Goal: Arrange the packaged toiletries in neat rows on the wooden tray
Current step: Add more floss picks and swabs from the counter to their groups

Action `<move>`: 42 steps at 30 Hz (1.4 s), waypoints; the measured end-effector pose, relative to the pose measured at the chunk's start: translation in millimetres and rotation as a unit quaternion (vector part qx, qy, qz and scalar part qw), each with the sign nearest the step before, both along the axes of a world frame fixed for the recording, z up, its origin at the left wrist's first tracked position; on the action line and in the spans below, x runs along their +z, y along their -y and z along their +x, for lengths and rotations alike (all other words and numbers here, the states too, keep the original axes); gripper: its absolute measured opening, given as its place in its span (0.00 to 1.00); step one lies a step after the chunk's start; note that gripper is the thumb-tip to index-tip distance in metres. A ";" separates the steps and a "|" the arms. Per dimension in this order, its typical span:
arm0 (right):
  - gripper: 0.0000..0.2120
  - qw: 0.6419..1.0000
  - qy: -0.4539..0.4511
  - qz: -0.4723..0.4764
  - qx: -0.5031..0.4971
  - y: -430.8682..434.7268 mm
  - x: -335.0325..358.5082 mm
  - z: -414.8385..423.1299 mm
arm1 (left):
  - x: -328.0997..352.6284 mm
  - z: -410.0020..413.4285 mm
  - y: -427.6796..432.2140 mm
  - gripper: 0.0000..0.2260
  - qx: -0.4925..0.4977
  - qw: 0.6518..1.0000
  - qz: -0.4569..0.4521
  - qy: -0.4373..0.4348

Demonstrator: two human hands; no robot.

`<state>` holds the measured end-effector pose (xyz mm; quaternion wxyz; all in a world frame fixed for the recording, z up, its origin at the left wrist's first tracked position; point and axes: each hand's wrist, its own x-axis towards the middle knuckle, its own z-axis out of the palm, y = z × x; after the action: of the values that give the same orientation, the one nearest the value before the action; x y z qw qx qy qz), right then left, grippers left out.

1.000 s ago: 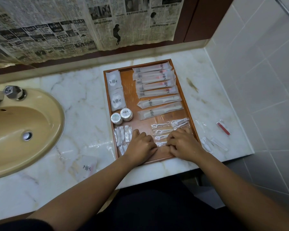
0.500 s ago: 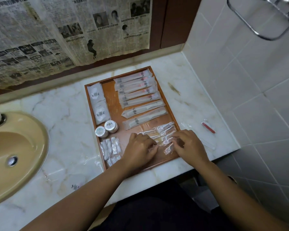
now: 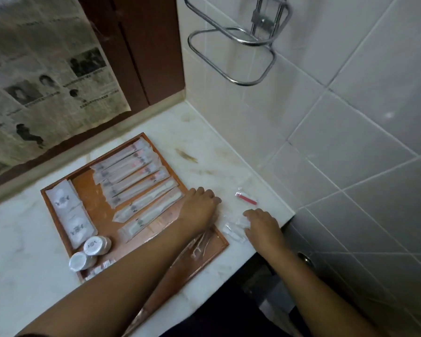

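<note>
Clear-wrapped long toiletry packets line the rectangular wooden tray — left hand rests loose-fingered, holding nothing, past its edge; right hand has fingers on small clear sachets — grip unclear.

left forearm covers part of clear packets | newspaper print blurred | right hand grip: can't tell

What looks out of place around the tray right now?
Several packets lie off the tray on the counter to its right: a red-tipped packet near the wall and clear packets by the right hand. A brown stain marks the counter.
</note>
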<state>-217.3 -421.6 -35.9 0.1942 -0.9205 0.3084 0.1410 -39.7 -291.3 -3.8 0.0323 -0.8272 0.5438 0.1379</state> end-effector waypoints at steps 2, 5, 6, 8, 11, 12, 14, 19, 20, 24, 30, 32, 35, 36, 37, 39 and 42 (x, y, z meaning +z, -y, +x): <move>0.19 1.000 -0.004 -0.006 0.004 1.9 -1.9 1.4 | -1.1 2.5 7.8 0.22 -0.018 1.000 0.024 0.005; 0.16 1.000 -0.006 0.012 0.003 4.5 0.5 0.7 | -7.5 5.2 12.4 0.18 -0.034 0.998 0.043 0.010; 0.15 0.999 0.002 0.033 -0.008 5.1 1.9 -0.4 | -9.7 6.0 12.5 0.15 -0.034 0.999 0.041 0.009; 0.14 0.995 0.028 0.083 -0.050 6.1 7.8 -3.0 | -12.7 7.7 11.8 0.10 -0.037 0.999 0.031 0.005; 0.09 0.987 0.055 0.126 -0.085 8.5 17.3 -3.9 | -16.9 10.4 10.4 0.09 -0.038 0.999 0.003 0.003; 0.07 0.986 0.050 0.137 -0.085 9.0 19.3 -3.3 | -19.3 10.9 9.9 0.09 -0.035 0.999 -0.010 0.000; 0.07 0.983 0.033 0.164 -0.077 7.6 20.3 -1.5 | -24.3 11.0 9.1 0.08 -0.036 0.999 -0.033 -0.003; 0.18 0.987 -0.025 0.155 -0.018 -3.9 11.7 5.8 | -22.7 6.5 -0.3 0.07 0.010 0.994 -0.107 -0.032; 0.20 0.990 -0.032 0.139 -0.010 -6.2 10.2 8.1 | -17.9 5.9 -5.3 0.07 0.037 0.990 -0.133 -0.041; 0.15 0.996 -0.048 0.077 0.017 -9.5 7.5 16.4 | 0.7 7.8 -41.2 0.04 0.145 0.965 -0.208 -0.062; 0.11 0.994 -0.029 0.106 -0.012 -12.5 34.2 41.1 | 21.6 8.6 -135.3 0.05 0.275 0.931 -0.228 -0.072; 0.14 0.992 -0.003 0.123 -0.004 -27.2 49.3 59.2 | 27.6 6.3 -170.9 0.06 0.322 0.911 -0.246 -0.072; 0.16 0.986 0.012 0.164 0.030 -64.6 66.2 90.2 | 33.9 0.8 -225.3 0.05 0.391 0.878 -0.269 -0.069; 0.17 0.983 0.004 0.180 0.046 -79.6 68.2 99.8 | 36.1 -3.2 -242.7 0.05 0.413 0.865 -0.276 -0.066; 0.17 0.979 -0.007 0.196 0.062 -96.2 70.1 108.7 | 37.8 -8.9 -259.7 0.05 0.436 0.852 -0.282 -0.062; 0.18 0.969 -0.029 0.224 0.096 -128.4 69.2 122.4 | 41.4 -23.8 -290.6 0.07 0.484 0.823 -0.292 -0.060; 0.16 0.957 -0.043 0.266 0.104 -170.6 62.5 133.2 | 41.9 -47.7 -332.0 0.07 0.549 0.777 -0.292 -0.097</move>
<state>-84.1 -251.0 26.6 0.4030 -0.8557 0.1700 0.2765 -87.4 40.6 38.1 -0.3451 -0.9374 0.0119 0.0463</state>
